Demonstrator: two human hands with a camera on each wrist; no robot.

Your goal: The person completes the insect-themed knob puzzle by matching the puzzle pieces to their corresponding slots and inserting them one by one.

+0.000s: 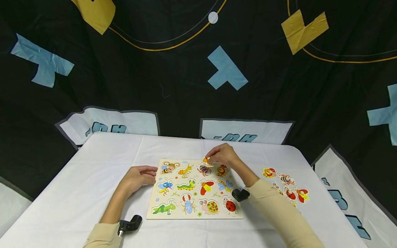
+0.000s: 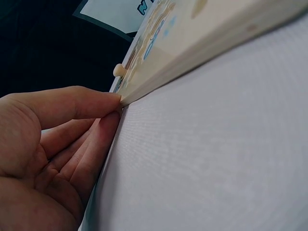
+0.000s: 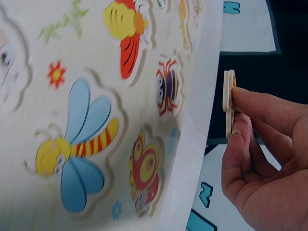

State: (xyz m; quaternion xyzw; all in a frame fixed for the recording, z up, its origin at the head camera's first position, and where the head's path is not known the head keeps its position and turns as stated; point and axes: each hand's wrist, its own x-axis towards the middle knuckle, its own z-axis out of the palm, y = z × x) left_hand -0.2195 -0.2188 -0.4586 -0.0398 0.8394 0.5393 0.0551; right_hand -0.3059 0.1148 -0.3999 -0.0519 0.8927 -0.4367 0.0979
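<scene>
held piece partly out of sight behind the right fingers

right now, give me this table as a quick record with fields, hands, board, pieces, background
left hand: touches the left edge of the puzzle board
right hand: pinches a wooden piece, held clear of the board near the spider picture
board: flat on the white tablecloth, bug pictures in three rows
loose pieces: grouped on the cloth, right of the board
background: black backdrop with blue and yellow shapes
</scene>
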